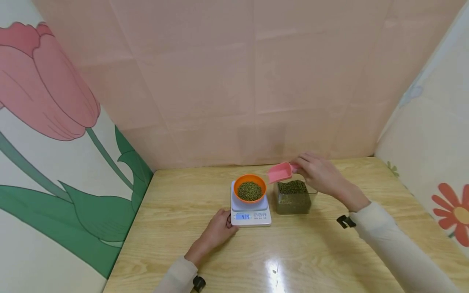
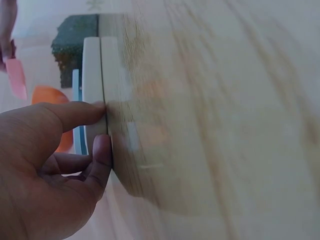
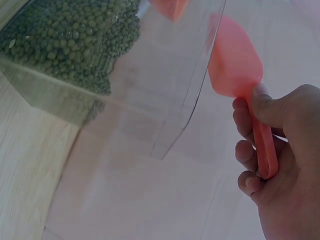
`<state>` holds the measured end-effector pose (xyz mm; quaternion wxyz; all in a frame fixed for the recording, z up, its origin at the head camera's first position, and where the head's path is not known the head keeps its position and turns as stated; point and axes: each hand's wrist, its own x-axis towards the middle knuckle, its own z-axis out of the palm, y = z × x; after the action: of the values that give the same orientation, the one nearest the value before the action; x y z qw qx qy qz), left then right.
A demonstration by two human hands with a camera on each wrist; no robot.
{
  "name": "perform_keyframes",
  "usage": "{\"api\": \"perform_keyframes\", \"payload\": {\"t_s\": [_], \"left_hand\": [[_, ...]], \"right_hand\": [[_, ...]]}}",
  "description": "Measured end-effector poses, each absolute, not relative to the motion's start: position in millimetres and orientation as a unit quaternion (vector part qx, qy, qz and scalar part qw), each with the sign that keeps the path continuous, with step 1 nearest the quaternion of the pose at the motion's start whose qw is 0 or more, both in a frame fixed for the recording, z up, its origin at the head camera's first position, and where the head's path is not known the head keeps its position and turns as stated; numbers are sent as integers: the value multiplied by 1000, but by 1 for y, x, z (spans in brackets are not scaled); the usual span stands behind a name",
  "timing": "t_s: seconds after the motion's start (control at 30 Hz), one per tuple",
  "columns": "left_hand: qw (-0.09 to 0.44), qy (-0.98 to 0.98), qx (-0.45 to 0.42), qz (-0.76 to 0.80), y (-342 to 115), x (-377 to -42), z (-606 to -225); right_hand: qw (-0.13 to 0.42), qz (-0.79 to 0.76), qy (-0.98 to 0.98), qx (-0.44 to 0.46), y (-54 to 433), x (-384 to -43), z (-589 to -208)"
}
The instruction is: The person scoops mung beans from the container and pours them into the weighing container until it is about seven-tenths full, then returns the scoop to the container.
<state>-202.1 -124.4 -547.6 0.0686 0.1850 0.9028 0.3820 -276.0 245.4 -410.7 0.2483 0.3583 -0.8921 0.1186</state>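
A white kitchen scale (image 1: 261, 221) with a lit display carries an orange bowl (image 1: 239, 179) of green mung beans (image 1: 250, 191). My left hand (image 1: 220, 228) grips the scale's front left corner; the left wrist view shows its curled fingers (image 2: 102, 150) against the scale's side (image 2: 93, 90). In my right hand (image 1: 316, 173) is the handle of a pink scoop (image 1: 280, 172), held in the air between bowl and container, its visible inside bare. Below it stands a clear plastic container (image 1: 293, 206) with more mung beans (image 3: 65, 35), heaped towards one side in the right wrist view.
The wood-grain table (image 1: 176, 203) meets a pink-covered wall (image 1: 205, 101) behind the scale. Printed flower panels stand to the left (image 1: 91, 203) and right (image 1: 421, 162). A black band clip (image 1: 346, 221) sticks out from the right sleeve.
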Motion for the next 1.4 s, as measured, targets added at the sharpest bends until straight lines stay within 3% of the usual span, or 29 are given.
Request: {"api": "perform_keyframes", "payload": {"t_s": [1.4], "left_hand": [[73, 902, 181, 385, -125, -203, -549]], "right_hand": [[269, 59, -893, 356, 285, -269, -399]]}}
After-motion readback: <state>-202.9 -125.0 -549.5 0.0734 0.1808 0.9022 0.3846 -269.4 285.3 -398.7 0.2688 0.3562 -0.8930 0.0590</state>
